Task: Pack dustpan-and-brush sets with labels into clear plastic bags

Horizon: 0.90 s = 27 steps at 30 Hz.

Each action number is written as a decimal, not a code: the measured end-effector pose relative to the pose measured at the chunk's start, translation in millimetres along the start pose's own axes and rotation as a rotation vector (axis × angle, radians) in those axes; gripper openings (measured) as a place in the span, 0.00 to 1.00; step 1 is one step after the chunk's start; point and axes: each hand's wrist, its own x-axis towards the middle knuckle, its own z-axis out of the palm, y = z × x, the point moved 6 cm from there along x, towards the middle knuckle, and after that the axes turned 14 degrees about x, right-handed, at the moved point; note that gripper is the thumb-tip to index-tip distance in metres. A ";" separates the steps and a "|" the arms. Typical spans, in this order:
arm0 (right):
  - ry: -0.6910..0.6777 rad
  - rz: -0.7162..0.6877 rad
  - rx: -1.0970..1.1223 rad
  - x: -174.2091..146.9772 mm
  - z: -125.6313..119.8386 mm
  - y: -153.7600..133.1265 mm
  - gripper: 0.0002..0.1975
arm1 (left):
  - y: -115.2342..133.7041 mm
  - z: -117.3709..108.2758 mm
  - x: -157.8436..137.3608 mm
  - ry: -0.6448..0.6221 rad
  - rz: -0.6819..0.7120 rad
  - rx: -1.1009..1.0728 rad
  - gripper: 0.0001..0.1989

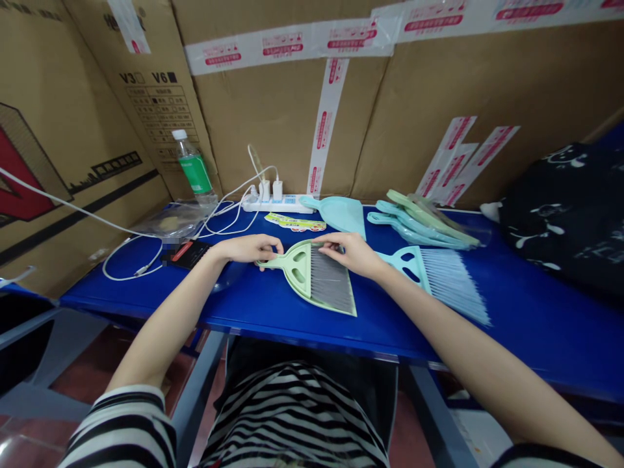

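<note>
A light green dustpan (296,289) lies on the blue table with a matching green hand brush (331,281) nested in it, grey bristles to the right. My left hand (251,249) is closed around their handles at the left end. Over the far edge of the bristles, my right hand (351,252) has its fingers pinched together on the brush. Just right of this pair is a light blue hand brush (451,279), its bristles spread on the table. A light blue dustpan (341,213) rests behind my right hand.
Several bagged dustpan sets (424,224) are stacked at the back right, beside a dark patterned bag (565,221). A power strip (287,203) with white cables, a colourful card (295,223), a bottle (195,170) and a dark phone-like item (188,254) sit along the back left. Cardboard (273,110) walls the table.
</note>
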 end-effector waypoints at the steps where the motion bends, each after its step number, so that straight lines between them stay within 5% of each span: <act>1: 0.004 0.007 0.019 0.6 0.4 0.3 0.13 | 0.1 0.0 0.0 0.000 0.004 0.001 0.12; 27: 0.015 0.037 0.152 7.0 5.6 1.5 0.04 | 3.3 -2.9 -0.5 0.026 0.036 0.109 0.08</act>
